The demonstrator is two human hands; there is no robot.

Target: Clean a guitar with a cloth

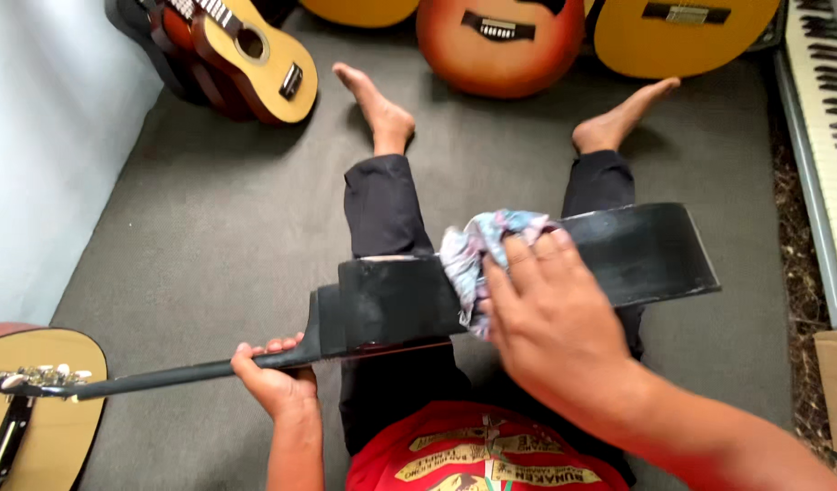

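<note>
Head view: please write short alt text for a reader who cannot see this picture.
A seated person holds a black guitar across the lap, the right hand pressing a patterned cloth on its side while the left hand grips the neck. Other guitars lie on the grey carpet ahead.
</note>
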